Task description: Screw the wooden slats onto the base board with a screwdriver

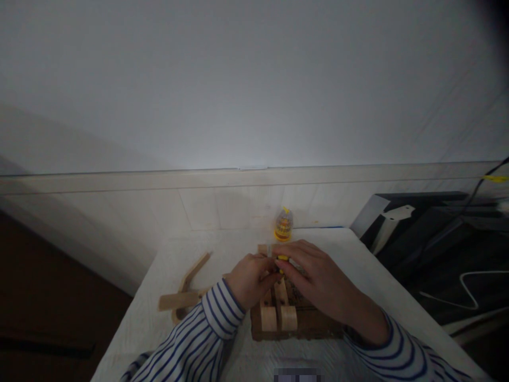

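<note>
My right hand pinches what looks like a small yellow screwdriver, mostly covered by the fingers. My left hand is closed, its fingertips meeting the right ones beside the yellow piece; what they grip is hidden. Under both hands, light wooden pieces with curved ends and dark holes lie on a brown board or box. A clear dome-shaped container with a yellow base and rows of small yellow items stands behind the hands.
Left of my left hand lie joined wooden strips, one angled upward. The white-covered table meets a panelled wall. Dark flat panels and a white bent wire are at the right, beyond the table edge.
</note>
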`<move>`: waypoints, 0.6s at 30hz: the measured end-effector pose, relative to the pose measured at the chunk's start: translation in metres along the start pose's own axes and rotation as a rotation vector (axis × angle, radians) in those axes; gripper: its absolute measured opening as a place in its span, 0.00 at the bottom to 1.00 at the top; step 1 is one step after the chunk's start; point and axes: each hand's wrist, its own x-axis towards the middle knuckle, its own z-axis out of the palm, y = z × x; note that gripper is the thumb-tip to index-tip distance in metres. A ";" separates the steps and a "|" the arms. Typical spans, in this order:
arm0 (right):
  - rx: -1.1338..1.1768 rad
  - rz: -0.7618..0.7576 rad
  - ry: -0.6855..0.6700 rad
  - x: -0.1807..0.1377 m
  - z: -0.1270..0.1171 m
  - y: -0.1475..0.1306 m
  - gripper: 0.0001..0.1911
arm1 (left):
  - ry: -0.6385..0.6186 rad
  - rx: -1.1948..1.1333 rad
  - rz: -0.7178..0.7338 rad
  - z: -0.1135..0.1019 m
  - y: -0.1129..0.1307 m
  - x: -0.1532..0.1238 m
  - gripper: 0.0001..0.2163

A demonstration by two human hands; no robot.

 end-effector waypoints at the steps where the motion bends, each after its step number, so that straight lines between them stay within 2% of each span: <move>1: 0.000 0.000 -0.002 0.000 0.000 0.000 0.12 | -0.002 -0.006 0.000 0.000 0.000 0.000 0.06; 18: -0.010 0.026 -0.003 0.000 0.002 0.001 0.08 | 0.008 -0.020 -0.003 0.000 0.001 0.001 0.07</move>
